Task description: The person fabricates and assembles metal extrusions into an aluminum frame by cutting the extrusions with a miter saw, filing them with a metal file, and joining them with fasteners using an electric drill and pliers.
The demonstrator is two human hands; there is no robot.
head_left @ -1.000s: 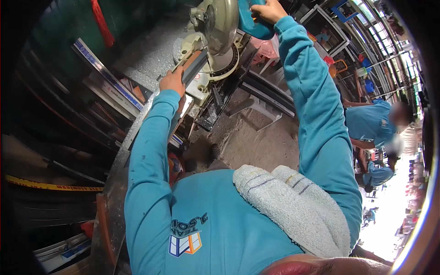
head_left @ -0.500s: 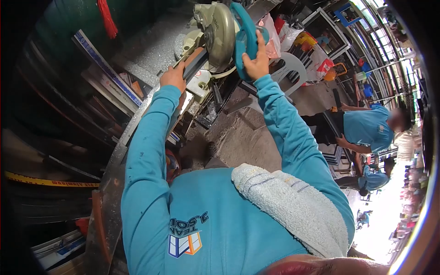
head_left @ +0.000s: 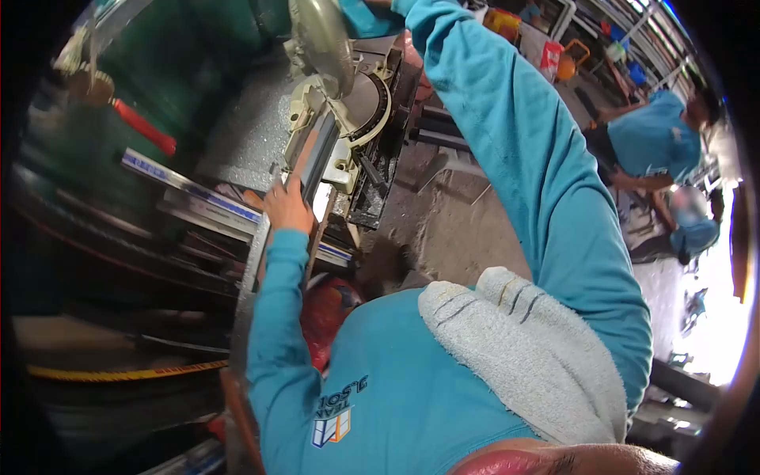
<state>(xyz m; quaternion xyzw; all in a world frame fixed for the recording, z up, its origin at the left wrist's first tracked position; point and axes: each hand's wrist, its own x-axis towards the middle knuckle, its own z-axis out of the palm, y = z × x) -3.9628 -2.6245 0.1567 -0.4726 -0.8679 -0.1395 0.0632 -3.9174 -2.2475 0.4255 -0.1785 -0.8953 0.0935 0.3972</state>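
My left hand (head_left: 288, 206) lies on the near end of a long grey metal profile (head_left: 318, 150), its fingers closed over it. Beside the profile runs a brown strip (head_left: 302, 158). Both reach into the bed of a miter saw, whose round turntable (head_left: 369, 103) shows to the right. The saw's blade guard (head_left: 323, 43) stands raised above the profile. At the top edge my right hand (head_left: 381, 3) is mostly cut off, at the saw's teal handle (head_left: 366, 20); its fingers are hardly visible.
Long profiles with blue-printed wrapping (head_left: 194, 188) lie left of my left hand. A brush with a red handle (head_left: 142, 127) is at the upper left. A white towel (head_left: 514, 356) hangs over my shoulder. Two people in teal shirts (head_left: 653, 138) are at the right.
The saw head has gone up and away from the profile, with my right hand moving to the top edge. The view has shifted, so the bench appears lower. My left hand stays on the profile.
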